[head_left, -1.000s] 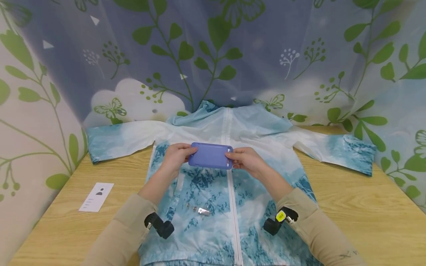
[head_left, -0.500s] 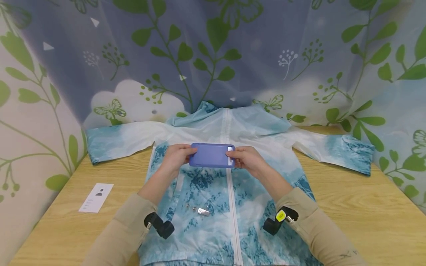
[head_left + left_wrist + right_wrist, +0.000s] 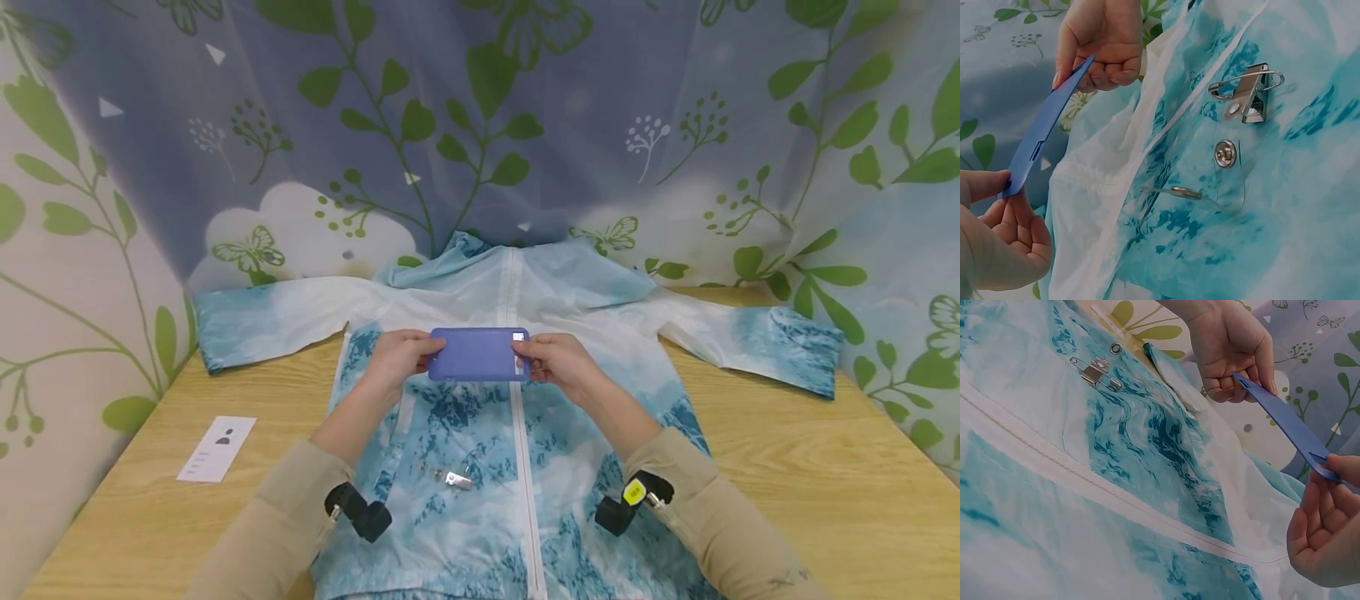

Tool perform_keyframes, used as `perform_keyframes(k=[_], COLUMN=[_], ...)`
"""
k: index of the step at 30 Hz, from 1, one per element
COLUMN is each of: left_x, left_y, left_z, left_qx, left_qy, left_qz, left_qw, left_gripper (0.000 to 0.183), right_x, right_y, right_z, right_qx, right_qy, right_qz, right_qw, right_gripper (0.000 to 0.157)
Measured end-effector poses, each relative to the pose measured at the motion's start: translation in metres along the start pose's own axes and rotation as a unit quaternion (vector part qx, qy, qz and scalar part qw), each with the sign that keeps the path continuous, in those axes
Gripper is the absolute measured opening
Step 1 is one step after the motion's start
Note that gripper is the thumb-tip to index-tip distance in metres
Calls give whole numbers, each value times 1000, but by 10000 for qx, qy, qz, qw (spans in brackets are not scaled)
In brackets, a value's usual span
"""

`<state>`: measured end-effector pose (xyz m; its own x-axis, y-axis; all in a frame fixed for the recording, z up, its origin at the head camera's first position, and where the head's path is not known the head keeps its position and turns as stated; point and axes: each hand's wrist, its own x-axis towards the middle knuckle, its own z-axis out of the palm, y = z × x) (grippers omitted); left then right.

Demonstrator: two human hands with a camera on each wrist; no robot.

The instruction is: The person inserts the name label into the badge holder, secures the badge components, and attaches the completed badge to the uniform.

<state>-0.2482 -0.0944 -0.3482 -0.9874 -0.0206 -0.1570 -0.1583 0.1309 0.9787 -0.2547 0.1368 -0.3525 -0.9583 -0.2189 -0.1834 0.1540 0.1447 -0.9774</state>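
Note:
A flat blue plastic badge holder (image 3: 477, 354) is held level above a jacket (image 3: 592, 475). My left hand (image 3: 395, 360) pinches its left end between thumb and fingers. At the other end, which has slots, my right hand (image 3: 561, 363) pinches it the same way. Seen edge-on in both wrist views, the thin holder (image 3: 1047, 131) spans the two hands. Below, on the jacket's left front, lies a metal badge clip (image 3: 457, 480) with a safety pin (image 3: 1244, 80) and a clear snap strap (image 3: 1230, 190); its strap snaps stand undone.
A white ID card (image 3: 217, 450) with a person icon lies on the wooden table (image 3: 810, 475), left of the jacket. The blue and white jacket is spread with both sleeves out. A leaf-patterned curtain (image 3: 555, 108) hangs behind and at both sides.
The badge holder has turned from slightly tilted to level, and its slotted right end shows more fully. Both hands keep their pinch on it and have barely moved.

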Motion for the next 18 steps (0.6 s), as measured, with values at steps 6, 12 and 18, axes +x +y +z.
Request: perform_keyframes(k=[6,12,18], left_x=[-3,-2,-1], left_y=[1,1,-1], left_z=[-1,-3,-5], left_qx=[71,133,112], left_qy=[-41,-63,-82], left_qz=[87,98,-21], left_qw=[9999,9998,9999], left_gripper=[26,27,26], right_x=[-1,-3,-2], right_y=[0,0,2], right_z=[0,-1,-1], right_qx=[-22,-51,-194], right_qy=[24,-44,-70], right_qz=[-57,-106,-118], right_qw=[10000,9999,9997], right_gripper=[25,25,25])
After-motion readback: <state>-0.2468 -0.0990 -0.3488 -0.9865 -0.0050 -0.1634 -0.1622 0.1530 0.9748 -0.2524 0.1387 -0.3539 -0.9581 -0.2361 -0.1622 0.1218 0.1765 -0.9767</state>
